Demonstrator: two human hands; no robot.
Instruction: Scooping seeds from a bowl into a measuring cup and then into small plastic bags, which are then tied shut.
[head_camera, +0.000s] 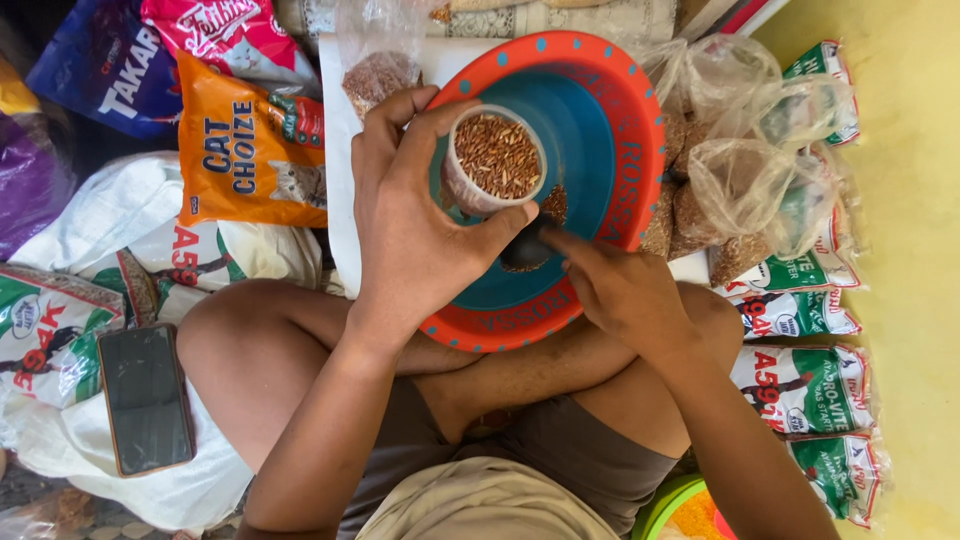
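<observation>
A small clear cup of brown grain is clasped by the left hand over the red-rimmed blue basin; a dark scoop is pinched by the right hand. An orange pouch lies left, green-white packets right.

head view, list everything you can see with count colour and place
round plastic basin: one, orange rim, blue inside, centre, on the lap
small clear plastic cup: one, full of brown grain, over the basin
dark scoop: one, black, in the basin under the right fingers
clear knotted bags of brown grain: several, right of the basin
orange pet food bag: one, upper left
green and white printed packets: several, right edge
dark smartphone: one, lower left, on white sacks
yellow floor: far right
left hand: holds the cup
right hand: on the scoop
</observation>
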